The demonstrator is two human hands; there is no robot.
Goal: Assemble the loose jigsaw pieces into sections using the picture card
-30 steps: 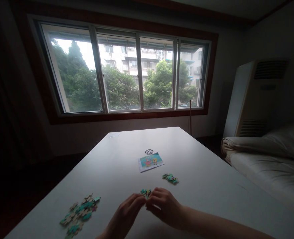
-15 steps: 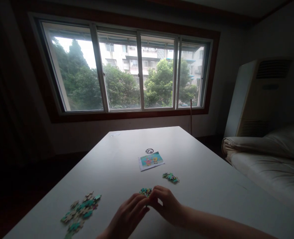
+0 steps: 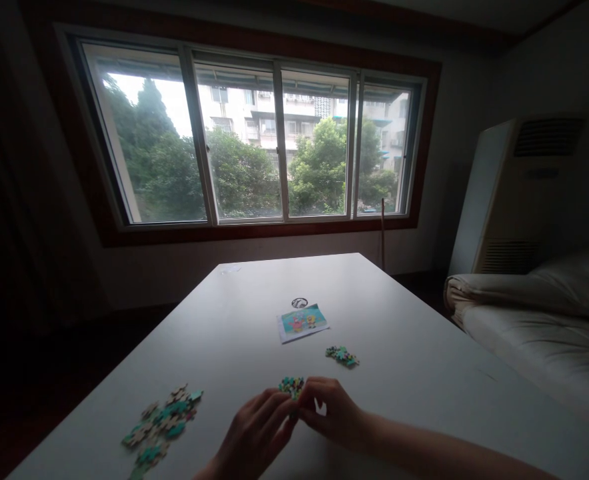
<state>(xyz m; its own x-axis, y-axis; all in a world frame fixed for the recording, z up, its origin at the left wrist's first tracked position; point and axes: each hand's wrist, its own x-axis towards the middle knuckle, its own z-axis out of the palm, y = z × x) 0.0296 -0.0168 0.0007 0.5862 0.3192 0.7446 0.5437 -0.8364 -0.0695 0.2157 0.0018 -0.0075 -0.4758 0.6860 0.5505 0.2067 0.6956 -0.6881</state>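
A window [image 3: 244, 153] stood beyond the worktop [image 3: 214, 347], a sofa [image 3: 534, 327] right of it. Over the worktop's near part, left hand [image 3: 258, 425] and right hand [image 3: 333, 412] met, fingers narrowed, hold unclear, beside pieces [image 3: 290, 384] on it.

Left hand [image 3: 255, 427], right hand [image 3: 333, 412] close together at puzzle-piece cluster [image 3: 290, 384]; picture card [image 3: 302, 323] beyond on white table [image 3: 224, 340].

On our white table [image 3: 214, 347], we have green-and-tan cardboard puzzle pieces [image 3: 167, 417] left of our bare left hand [image 3: 258, 425], a rectangular blue paper picture [image 3: 302, 323] farther back.
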